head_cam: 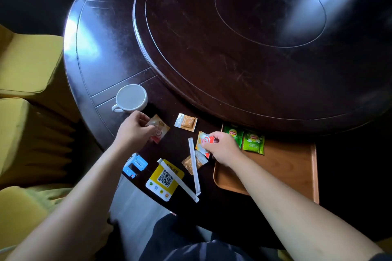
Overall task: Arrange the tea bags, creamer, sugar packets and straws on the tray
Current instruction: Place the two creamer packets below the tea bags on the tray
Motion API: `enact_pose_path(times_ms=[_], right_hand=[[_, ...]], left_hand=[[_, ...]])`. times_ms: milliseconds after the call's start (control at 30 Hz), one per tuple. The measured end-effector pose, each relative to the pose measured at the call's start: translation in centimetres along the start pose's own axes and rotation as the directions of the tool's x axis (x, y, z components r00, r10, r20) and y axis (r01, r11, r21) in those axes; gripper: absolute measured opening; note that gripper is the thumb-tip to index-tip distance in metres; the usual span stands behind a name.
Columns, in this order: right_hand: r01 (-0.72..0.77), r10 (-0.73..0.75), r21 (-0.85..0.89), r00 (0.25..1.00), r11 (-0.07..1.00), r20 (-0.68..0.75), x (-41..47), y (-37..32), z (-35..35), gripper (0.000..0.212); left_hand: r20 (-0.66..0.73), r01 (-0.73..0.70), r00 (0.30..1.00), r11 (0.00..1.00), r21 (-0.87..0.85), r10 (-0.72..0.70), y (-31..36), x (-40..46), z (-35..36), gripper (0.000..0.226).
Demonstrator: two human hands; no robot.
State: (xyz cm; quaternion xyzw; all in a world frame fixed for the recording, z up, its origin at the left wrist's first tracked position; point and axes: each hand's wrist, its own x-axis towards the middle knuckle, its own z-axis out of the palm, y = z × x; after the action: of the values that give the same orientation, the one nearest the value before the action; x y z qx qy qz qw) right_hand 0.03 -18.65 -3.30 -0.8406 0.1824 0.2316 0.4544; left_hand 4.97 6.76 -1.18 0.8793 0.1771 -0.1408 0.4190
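Dark round wooden surface (118,53) with a raised turntable at its middle; places below are given relative to the tray.

White cup (131,98): far left of the tray, upright, handle toward the viewer, nothing visible inside.

Left hand (135,128): well left of the tray, fingers closed on an orange-and-white packet (159,130) with red at its lower end; the packet lies tilted, long axis slanting down to the right.

Blue-and-white box (134,165): left of the tray, near the surface's front edge.

Yellow-and-white card (165,179): left of the tray, printed with a square code, tilted.

Straw in white paper (179,181): lies across the card, long axis slanting from upper left to lower right.

Brown-and-white sachet (186,122): left of the tray and farther back, flat, white end to the left.

Second wrapped straw (194,166): just left of the tray, long axis almost front to back, its lower end meeting the first straw's lower end.

Second brown sachet (195,162): under that straw, beside the tray's left rim.

Right hand (223,147): over the tray's left rim, fingers pinching an orange, white and red packet (203,141) held tilted.

Tray (292,167): light brown wood, rounded corners, at the surface's right front. It holds two green tea bags (253,142) side by side at its back left corner, labels upright, the left one partly behind the right hand.
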Motion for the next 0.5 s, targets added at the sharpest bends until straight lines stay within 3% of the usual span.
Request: enact_pose_path(times_ms=[200, 400, 500], right_hand=[[-0.084, 0.080, 0.212, 0.996, 0.974, 0.025, -2.1, 1.8, -1.3, 0.017], [-0.054, 0.053, 0.146, 0.999, 0.988, 0.011, -4.5, 6.3, -4.4, 0.011], [-0.095, 0.101, 0.134, 0.994, 0.986, -0.042, -5.5, 9.1, -6.3, 0.020]], left_hand=[[0.149, 0.085, 0.987, 0.975, -0.206, -0.054, -0.1, -4.4, 1.6, 0.007], [0.298, 0.057, 0.955, 0.990, -0.126, -0.017, 2.4, -7.7, 6.7, 0.007], [0.357, 0.051, 0.934, 0.995, -0.087, -0.017, 3.8, -8.7, 10.1, 0.007]])
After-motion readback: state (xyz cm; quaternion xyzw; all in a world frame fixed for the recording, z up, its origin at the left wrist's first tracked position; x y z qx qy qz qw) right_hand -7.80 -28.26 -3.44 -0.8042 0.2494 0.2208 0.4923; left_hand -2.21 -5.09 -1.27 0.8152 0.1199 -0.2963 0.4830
